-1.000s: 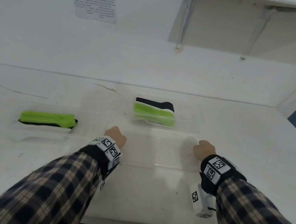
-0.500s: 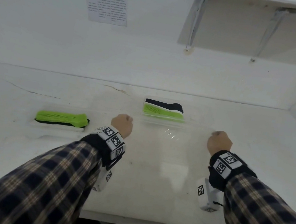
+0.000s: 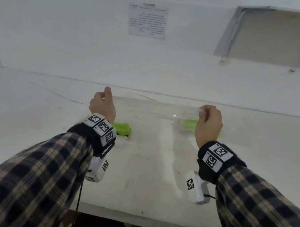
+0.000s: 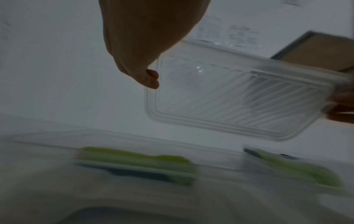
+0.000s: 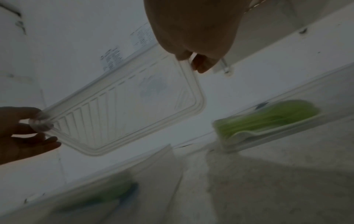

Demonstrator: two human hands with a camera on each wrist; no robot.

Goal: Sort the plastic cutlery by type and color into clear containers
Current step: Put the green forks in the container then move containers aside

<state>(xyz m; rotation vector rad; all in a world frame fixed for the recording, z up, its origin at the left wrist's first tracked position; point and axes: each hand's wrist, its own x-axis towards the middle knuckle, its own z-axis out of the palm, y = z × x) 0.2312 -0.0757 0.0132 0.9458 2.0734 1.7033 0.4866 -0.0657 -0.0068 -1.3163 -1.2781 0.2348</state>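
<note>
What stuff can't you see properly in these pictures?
- Paper on the wall: head view, its print is too small and soft to read.
- Green cutlery in the left container: left wrist view, motion blur hides whether forks or spoons.
- Green cutlery on the right: head view, right hand covers part.
- Clear lid: head view, nearly invisible against the white wall.
- Left hand: head view, fingertips hidden behind it.

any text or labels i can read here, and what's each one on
Nothing can be quoted.
Paper sheet on the wall: printed lines, too small and blurred to read.
Wrist bands: square black-and-white code markers, no words.
Clear lid held by both hands: a faint embossed mark, unreadable.
</note>
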